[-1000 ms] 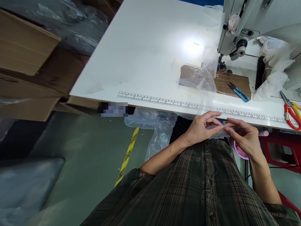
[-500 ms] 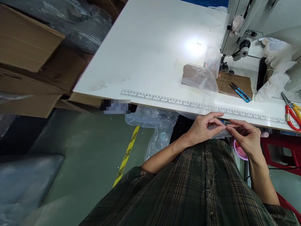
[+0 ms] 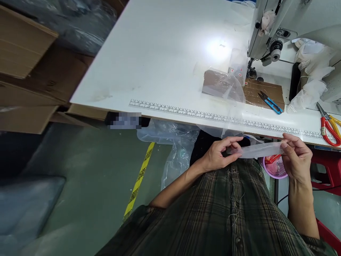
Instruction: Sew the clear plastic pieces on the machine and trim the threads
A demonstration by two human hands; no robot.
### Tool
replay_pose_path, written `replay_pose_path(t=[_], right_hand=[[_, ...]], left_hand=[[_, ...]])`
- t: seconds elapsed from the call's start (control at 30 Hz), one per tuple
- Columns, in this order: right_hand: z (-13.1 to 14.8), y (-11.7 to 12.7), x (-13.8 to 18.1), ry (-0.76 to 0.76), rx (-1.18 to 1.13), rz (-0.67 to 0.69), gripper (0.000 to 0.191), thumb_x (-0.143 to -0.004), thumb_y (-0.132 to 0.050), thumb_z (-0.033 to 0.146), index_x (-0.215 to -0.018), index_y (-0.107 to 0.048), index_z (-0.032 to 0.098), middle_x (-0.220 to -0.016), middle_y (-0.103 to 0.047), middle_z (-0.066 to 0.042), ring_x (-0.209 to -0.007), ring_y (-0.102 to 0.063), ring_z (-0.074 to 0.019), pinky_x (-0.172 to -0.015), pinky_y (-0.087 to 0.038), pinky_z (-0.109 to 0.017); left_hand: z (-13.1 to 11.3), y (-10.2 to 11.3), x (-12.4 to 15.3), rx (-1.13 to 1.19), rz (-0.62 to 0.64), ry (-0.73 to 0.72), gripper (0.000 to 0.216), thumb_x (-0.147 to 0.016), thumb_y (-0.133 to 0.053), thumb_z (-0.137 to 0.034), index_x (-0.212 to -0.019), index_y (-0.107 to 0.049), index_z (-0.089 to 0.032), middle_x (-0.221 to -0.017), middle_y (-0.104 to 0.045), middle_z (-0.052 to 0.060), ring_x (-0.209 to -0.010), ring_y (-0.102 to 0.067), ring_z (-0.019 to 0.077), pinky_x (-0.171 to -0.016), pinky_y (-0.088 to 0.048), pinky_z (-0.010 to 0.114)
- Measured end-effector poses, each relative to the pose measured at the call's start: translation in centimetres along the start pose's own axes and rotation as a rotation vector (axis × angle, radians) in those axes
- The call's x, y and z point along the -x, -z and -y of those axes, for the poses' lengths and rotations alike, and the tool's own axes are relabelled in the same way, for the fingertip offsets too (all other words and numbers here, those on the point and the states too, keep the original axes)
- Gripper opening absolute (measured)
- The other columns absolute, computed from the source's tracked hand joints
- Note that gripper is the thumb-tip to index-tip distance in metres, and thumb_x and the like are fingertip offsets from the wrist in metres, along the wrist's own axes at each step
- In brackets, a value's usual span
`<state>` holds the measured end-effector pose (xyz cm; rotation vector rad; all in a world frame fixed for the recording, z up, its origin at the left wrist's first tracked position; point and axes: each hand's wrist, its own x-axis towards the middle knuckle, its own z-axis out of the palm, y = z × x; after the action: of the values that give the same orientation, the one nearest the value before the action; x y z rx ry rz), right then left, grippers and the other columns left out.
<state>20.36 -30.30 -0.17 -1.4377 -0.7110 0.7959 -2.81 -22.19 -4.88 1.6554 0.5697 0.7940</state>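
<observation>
Right hand moved out toward 3 o'clock from left hand, both pinching sheer strip; keep tension even

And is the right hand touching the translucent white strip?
Touching: the head view shows the right hand pinching the translucent white strip under its thumb.

The strip looks like sheer, softly matt white cloth; the shirt is matt woven plaid cloth. The bench has a smooth, glossy white top that throws back the light. Matt brown cardboard stands against shiny, wrinkled clear plastic film. The scissors pair metal blades with glossy red and yellow plastic-looking handles; the floor is smooth, faintly shiny.
</observation>
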Motion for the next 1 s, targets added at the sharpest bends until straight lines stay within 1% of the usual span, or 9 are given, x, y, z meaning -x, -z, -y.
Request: replay_pose_path(t=[0.13,0.3,0.43,0.53,0.63,0.73,0.8,0.9,1.0], right_hand=[[0.4,0.0,-0.1,-0.001,-0.023,-0.091,0.029,-0.061,-0.087,0.031,-0.086,-0.077,0.022,-0.068,-0.064,0.003,-0.06,-0.056,-0.0099,-0.06,-0.049,-0.025],[0.5,-0.4,-0.2,-0.061,-0.089,-0.192,0.032,-0.051,-0.089,0.027,-0.08,-0.077,0.019,-0.065,-0.063,0.002,-0.059,-0.054,-0.0103,-0.057,-0.045,-0.025],[0.3,-0.6,-0.2,-0.055,-0.084,-0.189,0.034,-0.051,-0.089,0.03,-0.08,-0.076,0.018,-0.064,-0.061,0.002,-0.059,-0.053,-0.011,-0.058,-0.044,-0.028],[0.3,-0.7,-0.2,-0.049,-0.075,-0.19,0.034,-0.052,-0.089,0.03,-0.08,-0.076,0.017,-0.063,-0.06,0.001,-0.059,-0.052,-0.0114,-0.058,-0.043,-0.029],[0.4,-0.6,-0.3,-0.074,-0.083,-0.224,0.033,-0.048,-0.089,0.028,-0.077,-0.077,0.018,-0.062,-0.062,0.001,-0.058,-0.053,-0.0112,-0.056,-0.043,-0.027],[0.4,-0.6,-0.3,-0.089,-0.086,-0.229,0.032,-0.048,-0.089,0.028,-0.076,-0.077,0.019,-0.063,-0.063,0.001,-0.058,-0.054,-0.0111,-0.056,-0.044,-0.027],[0.5,-0.6,-0.3,-0.078,-0.082,-0.216,0.031,-0.049,-0.089,0.028,-0.077,-0.077,0.018,-0.062,-0.063,0.001,-0.057,-0.054,-0.0112,-0.056,-0.045,-0.028],[0.5,-0.7,-0.3,-0.078,-0.076,-0.213,0.031,-0.049,-0.089,0.029,-0.076,-0.077,0.019,-0.061,-0.063,0.001,-0.057,-0.055,-0.0115,-0.056,-0.046,-0.028],[0.5,-0.7,-0.3,-0.081,-0.076,-0.217,0.031,-0.048,-0.089,0.028,-0.075,-0.077,0.019,-0.061,-0.063,0.001,-0.058,-0.056,-0.0117,-0.056,-0.047,-0.027]], left_hand=[[-0.2,0.5,0.3,0.074,-0.05,0.059,0.043,-0.085,-0.07,-0.025,-0.125,-0.061,-0.014,-0.086,-0.074,0.004,-0.072,-0.066,0.0093,-0.067,-0.055,0.021],[-0.2,1.0,0.7,0.156,-0.095,0.077,0.044,-0.085,-0.071,-0.025,-0.126,-0.06,-0.014,-0.086,-0.074,0.004,-0.076,-0.069,0.01,-0.074,-0.058,0.021],[-0.3,1.1,0.8,0.154,-0.127,0.038,0.045,-0.086,-0.07,-0.025,-0.128,-0.059,-0.015,-0.085,-0.072,0.003,-0.077,-0.069,0.0095,-0.077,-0.058,0.021],[-0.5,1.0,0.8,0.156,-0.137,0.057,0.047,-0.088,-0.069,-0.027,-0.131,-0.057,-0.014,-0.085,-0.072,0.003,-0.074,-0.069,0.009,-0.073,-0.057,0.02],[-0.7,1.1,0.5,0.129,-0.122,0.031,0.04,-0.091,-0.065,-0.026,-0.13,-0.06,-0.016,-0.086,-0.073,0.004,-0.069,-0.068,0.0084,-0.065,-0.057,0.018],[-1.0,1.7,0.1,0.014,-0.06,-0.096,0.02,-0.092,-0.06,-0.018,-0.108,-0.072,-0.019,-0.09,-0.075,0.005,-0.076,-0.07,0.0103,-0.069,-0.058,0.02],[-1.3,2.2,-0.1,-0.055,-0.004,-0.148,0.019,-0.092,-0.057,-0.013,-0.096,-0.075,-0.019,-0.092,-0.075,0.007,-0.084,-0.071,0.0125,-0.075,-0.059,0.024],[-1.7,2.5,-0.3,-0.088,0.04,-0.15,0.021,-0.092,-0.053,-0.012,-0.097,-0.074,-0.018,-0.094,-0.075,0.009,-0.086,-0.07,0.0141,-0.078,-0.059,0.027],[-1.9,2.2,-0.1,-0.061,0.022,-0.135,0.015,-0.089,-0.061,-0.019,-0.099,-0.071,-0.015,-0.094,-0.073,0.009,-0.083,-0.068,0.0139,-0.073,-0.059,0.025]])
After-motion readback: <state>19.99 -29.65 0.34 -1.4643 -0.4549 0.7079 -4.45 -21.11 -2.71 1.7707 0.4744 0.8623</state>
